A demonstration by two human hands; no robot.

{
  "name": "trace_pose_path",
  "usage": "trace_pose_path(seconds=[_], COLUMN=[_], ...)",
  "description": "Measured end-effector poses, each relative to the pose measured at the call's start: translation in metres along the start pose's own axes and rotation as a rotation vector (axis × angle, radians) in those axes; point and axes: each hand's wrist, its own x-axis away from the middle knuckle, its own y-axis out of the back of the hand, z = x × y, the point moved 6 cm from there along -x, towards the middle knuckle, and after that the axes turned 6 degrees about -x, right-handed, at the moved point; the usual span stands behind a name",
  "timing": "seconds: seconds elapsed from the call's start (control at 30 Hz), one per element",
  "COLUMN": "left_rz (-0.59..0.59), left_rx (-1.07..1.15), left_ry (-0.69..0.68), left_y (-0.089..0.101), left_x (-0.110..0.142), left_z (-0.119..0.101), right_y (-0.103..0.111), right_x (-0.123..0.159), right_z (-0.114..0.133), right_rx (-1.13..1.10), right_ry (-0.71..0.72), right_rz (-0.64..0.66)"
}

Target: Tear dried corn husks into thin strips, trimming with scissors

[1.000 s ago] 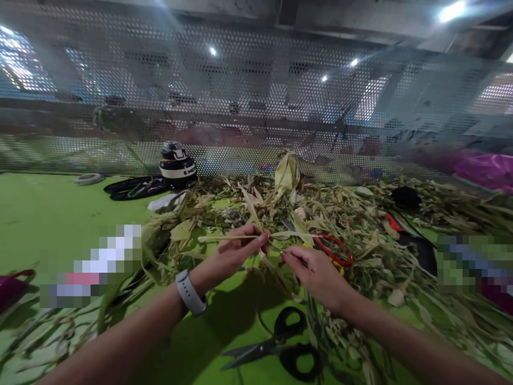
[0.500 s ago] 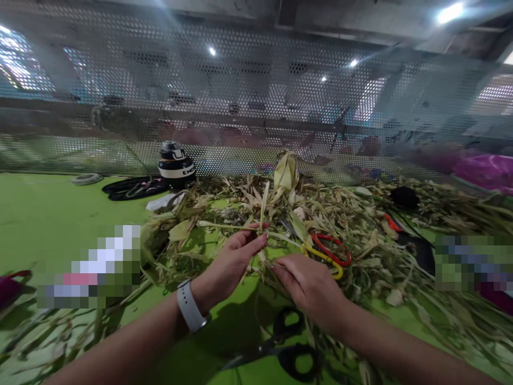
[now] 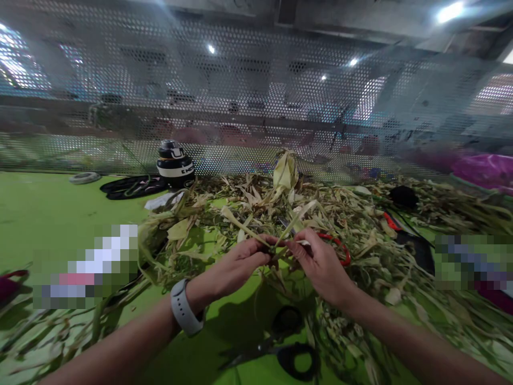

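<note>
My left hand (image 3: 244, 262) pinches a bundle of pale dried husk strips (image 3: 250, 231) that look like corn husk. My right hand (image 3: 318, 262) is closed on the same bundle from the other side, its thumb and forefinger pressed together. Two strips stick up from between the hands, one leaning left and one leaning right. Fingers hide the spot where the strips meet. Below the hands, black-handled scissors (image 3: 276, 347) lie partly open on the green table (image 3: 224, 331). Behind my right hand shows the red handle (image 3: 340, 248) of another pair of scissors.
Loose dried husks (image 3: 352, 214) are heaped across the back and right. A black bottle (image 3: 175, 166) stands at the back left beside a flat black item (image 3: 132, 186) and a roll of tape (image 3: 85, 177). Perforated sheeting (image 3: 240, 107) hangs behind. A purple bag (image 3: 487, 171) is far right.
My right hand has moved up and to the right, level with my left hand. The strips have turned from a cross shape into a V, and the yellow scissor handle is now hidden.
</note>
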Motion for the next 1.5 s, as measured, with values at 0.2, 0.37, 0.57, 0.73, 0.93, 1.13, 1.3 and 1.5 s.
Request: trace_pose_path(seconds=[0.2,0.37,0.57,0.73,0.93,1.13,1.3,1.5], left_rz=[-0.096,-0.081,-0.119,-0.144,-0.188,-0.268,-0.460,-0.400], left_rx=[-0.077,-0.079,-0.071,0.051,0.163,0.182,0.128,-0.153], left_ry=[-0.066,-0.084,-0.122,-0.017,0.016,0.043,0.076,0.026], left_y=[0.002,-0.002,-0.001,-0.003,-0.007,0.000,0.020,0.022], left_x=[0.000,-0.004,-0.002,-0.003,-0.004,-0.007,-0.006,-0.008], left_z=[0.004,0.005,0.005,0.012,0.013,0.020,0.024,0.023], right_y=[-0.006,-0.006,-0.009,-0.013,-0.016,-0.020,-0.017,-0.024], right_x=[0.004,0.005,0.005,0.004,0.004,0.004,0.007,0.018], right_z=[-0.001,-0.005,-0.007,-0.012,-0.011,-0.021,-0.014,0.020], right_rx=[-0.054,-0.093,-0.201,-0.266,-0.354,-0.373,-0.076,0.554], right_ry=[-0.023,-0.079,-0.079,-0.145,-0.113,-0.251,-0.066,0.439], right_rz=[-0.005,-0.020,-0.016,-0.010,-0.032,0.019,-0.012,0.086])
